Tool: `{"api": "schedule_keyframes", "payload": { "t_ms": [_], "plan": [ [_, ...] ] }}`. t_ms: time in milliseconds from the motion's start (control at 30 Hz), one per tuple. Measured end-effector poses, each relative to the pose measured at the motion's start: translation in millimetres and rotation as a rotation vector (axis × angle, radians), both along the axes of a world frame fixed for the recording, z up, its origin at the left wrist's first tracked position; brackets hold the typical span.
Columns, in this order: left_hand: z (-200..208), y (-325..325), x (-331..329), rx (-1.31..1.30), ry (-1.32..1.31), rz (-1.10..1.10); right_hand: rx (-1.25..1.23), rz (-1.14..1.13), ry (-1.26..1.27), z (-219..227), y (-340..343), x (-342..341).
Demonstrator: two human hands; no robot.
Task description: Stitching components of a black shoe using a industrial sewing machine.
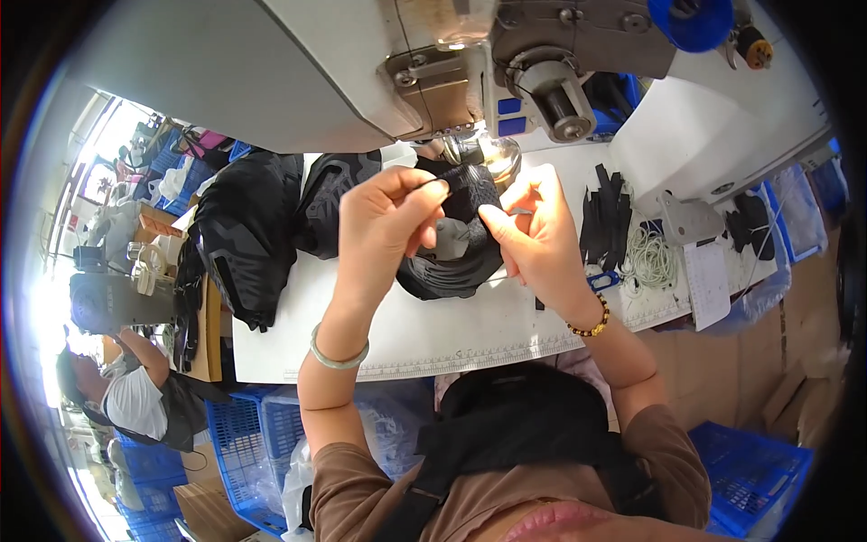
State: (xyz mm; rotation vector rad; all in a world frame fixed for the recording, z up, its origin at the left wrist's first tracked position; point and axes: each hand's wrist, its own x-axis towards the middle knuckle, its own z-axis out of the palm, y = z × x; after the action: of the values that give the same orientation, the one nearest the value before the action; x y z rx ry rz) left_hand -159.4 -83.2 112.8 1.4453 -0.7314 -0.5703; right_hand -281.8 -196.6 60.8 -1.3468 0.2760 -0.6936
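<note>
Both my hands are raised in front of the sewing machine point(449, 90). A black sewn fabric piece point(442, 278), curved and with a textured mesh band, hangs between them. My left hand point(388, 215) pinches its upper edge between thumb and fingers. On the other side, my right hand point(536, 237) grips the mesh band with thumb and forefinger. The piece's lower part rests on the white table point(352, 341); the spot under the needle is partly hidden behind the fabric.
Black fabric bags point(248, 230) lie on the left of the table. At the right are black strips point(603, 217), a coil of pale cord point(652, 255) and small blue snips point(603, 280). Blue crates point(754, 474) stand below. Another person point(135, 402) sits at far left.
</note>
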Motion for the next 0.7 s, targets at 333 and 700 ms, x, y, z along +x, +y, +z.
{"api": "schedule_keyframes", "payload": {
  "t_ms": [333,700],
  "plan": [
    [-13.0,-9.3,15.5,0.041,0.070,-0.037,-0.614,-0.111,-0.032,-10.8,-1.2,-2.6],
    [-4.2,-12.8,23.0,0.200,-0.039,-0.063,-0.684,-0.089,0.040,-6.4,0.4,-7.0]
  ]
}}
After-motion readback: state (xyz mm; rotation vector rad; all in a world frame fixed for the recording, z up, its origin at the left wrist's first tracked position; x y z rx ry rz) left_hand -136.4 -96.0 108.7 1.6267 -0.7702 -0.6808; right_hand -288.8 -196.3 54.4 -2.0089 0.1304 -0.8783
